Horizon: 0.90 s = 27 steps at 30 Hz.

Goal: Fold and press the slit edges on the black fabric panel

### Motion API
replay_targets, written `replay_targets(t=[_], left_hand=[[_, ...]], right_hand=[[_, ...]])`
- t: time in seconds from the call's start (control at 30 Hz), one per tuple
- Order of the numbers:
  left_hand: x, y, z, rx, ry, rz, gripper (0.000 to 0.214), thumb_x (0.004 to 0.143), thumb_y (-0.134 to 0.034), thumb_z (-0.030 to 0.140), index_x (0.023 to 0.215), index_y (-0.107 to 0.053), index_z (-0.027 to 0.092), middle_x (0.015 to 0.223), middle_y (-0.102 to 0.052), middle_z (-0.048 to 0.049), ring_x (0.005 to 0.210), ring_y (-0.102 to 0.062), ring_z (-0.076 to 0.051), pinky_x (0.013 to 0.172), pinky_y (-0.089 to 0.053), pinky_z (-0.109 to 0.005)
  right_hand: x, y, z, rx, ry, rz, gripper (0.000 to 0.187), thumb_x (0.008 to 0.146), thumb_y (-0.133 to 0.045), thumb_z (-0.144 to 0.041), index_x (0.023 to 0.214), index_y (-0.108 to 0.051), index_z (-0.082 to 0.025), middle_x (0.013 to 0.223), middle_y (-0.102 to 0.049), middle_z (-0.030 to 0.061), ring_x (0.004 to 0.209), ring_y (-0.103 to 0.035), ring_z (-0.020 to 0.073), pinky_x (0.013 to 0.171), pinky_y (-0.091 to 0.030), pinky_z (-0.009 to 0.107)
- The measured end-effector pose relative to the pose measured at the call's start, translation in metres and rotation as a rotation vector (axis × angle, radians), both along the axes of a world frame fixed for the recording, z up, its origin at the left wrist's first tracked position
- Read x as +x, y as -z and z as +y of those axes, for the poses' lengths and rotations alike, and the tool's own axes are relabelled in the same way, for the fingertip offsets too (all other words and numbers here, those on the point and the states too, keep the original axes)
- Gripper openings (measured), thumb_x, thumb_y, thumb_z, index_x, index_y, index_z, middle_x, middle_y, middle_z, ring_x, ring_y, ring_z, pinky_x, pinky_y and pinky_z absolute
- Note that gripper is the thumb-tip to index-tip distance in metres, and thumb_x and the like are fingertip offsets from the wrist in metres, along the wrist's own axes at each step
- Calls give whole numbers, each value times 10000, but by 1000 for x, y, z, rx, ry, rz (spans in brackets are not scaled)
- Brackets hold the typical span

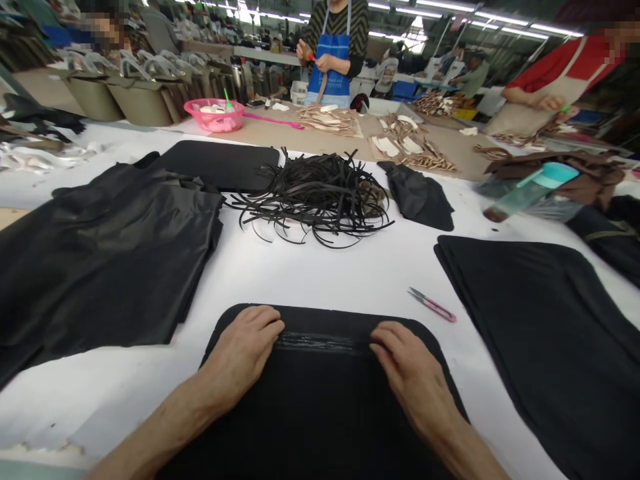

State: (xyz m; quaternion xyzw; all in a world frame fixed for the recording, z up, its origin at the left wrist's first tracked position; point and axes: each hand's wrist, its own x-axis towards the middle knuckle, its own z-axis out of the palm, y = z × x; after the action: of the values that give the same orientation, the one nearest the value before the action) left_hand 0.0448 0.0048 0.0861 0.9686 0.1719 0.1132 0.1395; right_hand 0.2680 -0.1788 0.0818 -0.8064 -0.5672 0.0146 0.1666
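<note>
A black fabric panel (320, 413) with rounded corners lies on the white table (350, 267) right in front of me. My left hand (240, 357) rests on its upper left part, fingers curled down and pressed together at the end of a shiny strip (323, 341) along the panel's top edge. My right hand (410, 373) presses on the strip's other end, fingers likewise bent and together. What the fingertips pinch is hidden.
Pink-handled snips (433, 305) lie right of the panel. A tangle of black strips (320, 197) sits mid-table. Black fabric piles lie at left (100, 253) and right (545, 333). A teal-capped bottle (530, 190) lies far right. Other people work at the tables behind.
</note>
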Motion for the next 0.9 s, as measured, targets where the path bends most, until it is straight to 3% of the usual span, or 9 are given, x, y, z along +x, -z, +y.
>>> replay_targets(t=[0.13,0.27,0.4,0.5,0.6,0.77,0.9], left_hand=[[24,-4,-29,-10,185,52,279,841,-441,90,1077,-567,168,1136,-613,-55,1094,-521,-212,1015,-384,-362],[25,20,-60,-104,441,99,384,899,-409,221,1274,-419,137,1354,-465,-99,1260,-395,-223,1089,-297,-360],[19,37,-66,-121,411,130,483,916,-410,358,1340,-330,139,1438,-344,-113,1324,-297,-243,1111,-254,-386],[18,36,-61,-127,393,141,503,907,-433,372,1343,-327,145,1440,-343,-108,1327,-291,-241,1112,-256,-383],[19,31,-58,-121,393,139,501,895,-469,338,1338,-335,147,1437,-349,-103,1327,-290,-242,1104,-278,-392],[20,30,-59,-110,369,173,575,814,-595,228,1330,-352,157,1424,-366,-113,1298,-343,-268,1070,-341,-418],[19,32,-59,-138,363,145,600,793,-600,189,1336,-345,177,1432,-353,-106,1313,-315,-271,1081,-320,-438]], right_hand=[[-4,-6,46,-49,-101,2,210,867,-503,-179,1068,-562,-199,1104,-583,84,972,-553,230,826,-454,396],[-4,3,74,-177,-153,21,235,812,-614,-212,1042,-572,-185,988,-608,73,931,-554,233,803,-436,374],[-4,9,82,-241,-145,108,131,807,-634,-254,907,-583,-187,814,-609,26,811,-547,203,760,-412,339],[-2,8,83,-261,-183,221,90,819,-617,-232,750,-569,-204,752,-574,-12,770,-529,164,717,-395,289],[-2,3,82,-160,-173,249,134,832,-599,-210,710,-543,-202,817,-552,-10,784,-514,150,710,-394,272],[-7,-8,75,60,-102,157,122,880,-513,-178,770,-559,-202,956,-562,27,837,-526,160,748,-406,282],[-10,-19,72,153,-174,-98,131,892,-500,-190,801,-594,-190,924,-603,49,789,-533,174,703,-387,291]])
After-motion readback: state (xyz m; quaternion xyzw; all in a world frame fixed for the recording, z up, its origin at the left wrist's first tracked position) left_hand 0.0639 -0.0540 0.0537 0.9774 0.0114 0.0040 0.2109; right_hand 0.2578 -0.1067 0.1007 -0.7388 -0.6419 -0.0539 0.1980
